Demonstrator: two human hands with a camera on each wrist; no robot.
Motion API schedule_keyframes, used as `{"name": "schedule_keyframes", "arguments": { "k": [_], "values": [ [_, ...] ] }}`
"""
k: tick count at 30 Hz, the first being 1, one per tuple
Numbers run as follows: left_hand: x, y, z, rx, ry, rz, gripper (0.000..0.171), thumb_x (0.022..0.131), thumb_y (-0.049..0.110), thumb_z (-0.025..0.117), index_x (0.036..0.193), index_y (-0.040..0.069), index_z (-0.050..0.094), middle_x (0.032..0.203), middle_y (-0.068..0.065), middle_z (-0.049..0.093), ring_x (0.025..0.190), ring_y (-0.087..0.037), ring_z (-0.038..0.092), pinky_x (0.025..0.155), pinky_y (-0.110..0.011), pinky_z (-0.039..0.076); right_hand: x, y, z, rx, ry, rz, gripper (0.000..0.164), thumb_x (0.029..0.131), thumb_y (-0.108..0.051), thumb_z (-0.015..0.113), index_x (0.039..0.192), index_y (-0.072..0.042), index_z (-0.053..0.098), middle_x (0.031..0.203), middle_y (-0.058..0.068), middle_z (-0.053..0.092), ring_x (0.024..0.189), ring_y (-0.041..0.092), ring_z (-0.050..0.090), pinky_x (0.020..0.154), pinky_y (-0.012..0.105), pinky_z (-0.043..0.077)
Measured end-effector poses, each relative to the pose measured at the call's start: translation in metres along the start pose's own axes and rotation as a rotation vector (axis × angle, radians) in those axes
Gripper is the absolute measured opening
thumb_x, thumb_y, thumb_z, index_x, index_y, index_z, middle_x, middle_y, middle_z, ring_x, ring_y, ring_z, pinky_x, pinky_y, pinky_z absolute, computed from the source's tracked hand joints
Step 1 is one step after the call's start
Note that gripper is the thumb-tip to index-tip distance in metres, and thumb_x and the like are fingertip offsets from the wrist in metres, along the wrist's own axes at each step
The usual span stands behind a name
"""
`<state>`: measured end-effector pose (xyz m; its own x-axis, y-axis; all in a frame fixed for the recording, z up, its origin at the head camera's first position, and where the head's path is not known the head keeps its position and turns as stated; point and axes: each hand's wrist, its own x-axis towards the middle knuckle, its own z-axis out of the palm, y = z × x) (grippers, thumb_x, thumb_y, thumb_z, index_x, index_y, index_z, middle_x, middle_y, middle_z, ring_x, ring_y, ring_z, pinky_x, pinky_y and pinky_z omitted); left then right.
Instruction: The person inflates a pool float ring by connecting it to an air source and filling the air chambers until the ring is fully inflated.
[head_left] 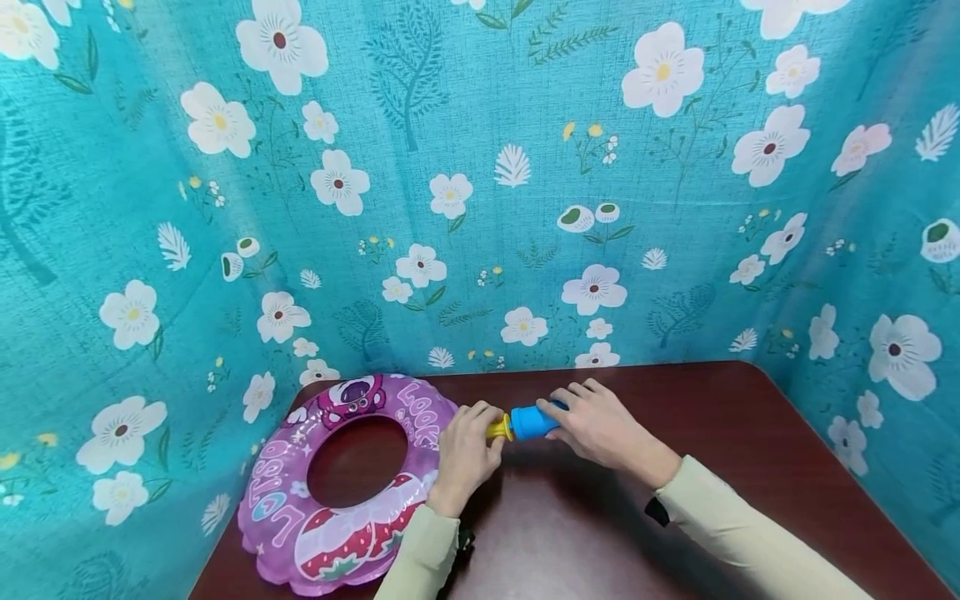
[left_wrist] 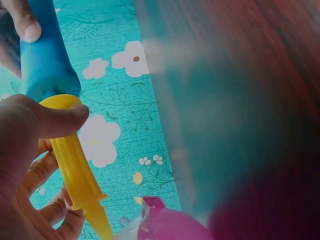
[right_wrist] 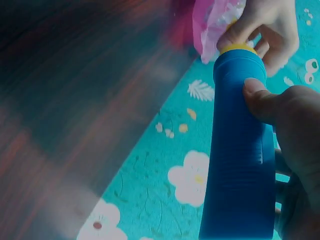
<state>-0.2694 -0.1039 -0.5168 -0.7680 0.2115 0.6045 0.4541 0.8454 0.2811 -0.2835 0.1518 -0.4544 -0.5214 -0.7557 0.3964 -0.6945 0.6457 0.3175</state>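
Observation:
My left hand (head_left: 465, 454) pinches a yellow tapered nozzle (left_wrist: 75, 165) near its round flange, thumb on one side and fingers behind. My right hand (head_left: 606, 429) grips the blue cylinder (head_left: 529, 422) of what looks like a hand air pump; in the right wrist view its thumb lies along the ribbed blue body (right_wrist: 237, 145). Nozzle flange and cylinder end meet in line, with a narrow dark gap showing between them in the left wrist view. Left of the hands lies a purple inflatable swim ring (head_left: 285, 533) with strawberry and cartoon prints, plump and flat on the table.
The dark red-brown table (head_left: 555, 533) runs under both hands. A teal flowered cloth (head_left: 480, 242) hangs behind it and along both sides. A clear and pink part of the ring (left_wrist: 170, 225) shows low in the left wrist view.

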Motion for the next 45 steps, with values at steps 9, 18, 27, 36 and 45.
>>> {"name": "schedule_keyframes", "arguments": {
  "k": [9,18,27,36,45],
  "values": [
    [0.000,0.002,0.002,0.002,0.005,0.002,0.034,0.079,0.021,0.094,0.107,0.020,0.077,0.105,0.006,0.074,0.092,-0.021,0.067,0.073,-0.040,0.061,-0.009,0.003,-0.006,0.035,-0.012,0.058,0.058,0.088,-0.048,0.086,0.137,-0.021,0.072,0.121,0.007,0.077,0.103,0.028,0.073,0.090,0.047,0.060],
    [0.002,-0.001,-0.003,-0.009,0.016,-0.019,0.034,0.078,0.020,0.095,0.106,0.020,0.077,0.104,0.006,0.075,0.091,-0.021,0.067,0.072,-0.040,0.060,-0.040,0.039,-0.032,0.033,0.017,0.089,0.063,0.083,-0.046,0.091,0.136,-0.018,0.073,0.120,0.008,0.077,0.103,0.030,0.072,0.088,0.049,0.059],
    [0.002,-0.002,-0.003,-0.011,0.032,-0.010,0.033,0.076,0.020,0.095,0.104,0.020,0.077,0.102,0.009,0.074,0.087,-0.018,0.066,0.068,-0.036,0.058,-0.026,0.026,-0.025,-0.021,0.026,0.023,0.058,0.086,-0.046,0.088,0.135,-0.018,0.073,0.118,0.008,0.077,0.101,0.029,0.073,0.088,0.048,0.060],
    [0.003,0.003,-0.002,-0.023,0.003,-0.034,0.034,0.078,0.022,0.095,0.106,0.020,0.078,0.105,0.007,0.075,0.091,-0.018,0.066,0.071,-0.039,0.061,0.000,-0.001,-0.003,-0.007,0.037,0.002,0.055,0.089,-0.048,0.085,0.135,-0.019,0.073,0.118,0.008,0.077,0.101,0.028,0.072,0.089,0.046,0.059],
    [0.001,0.003,-0.004,-0.018,-0.007,-0.043,0.032,0.080,0.023,0.094,0.108,0.020,0.077,0.106,0.006,0.075,0.091,-0.020,0.066,0.071,-0.040,0.060,-0.010,0.005,-0.006,0.025,0.020,0.049,0.057,0.089,-0.047,0.085,0.139,-0.022,0.071,0.121,0.007,0.077,0.104,0.028,0.072,0.091,0.047,0.059]
  ]
}}
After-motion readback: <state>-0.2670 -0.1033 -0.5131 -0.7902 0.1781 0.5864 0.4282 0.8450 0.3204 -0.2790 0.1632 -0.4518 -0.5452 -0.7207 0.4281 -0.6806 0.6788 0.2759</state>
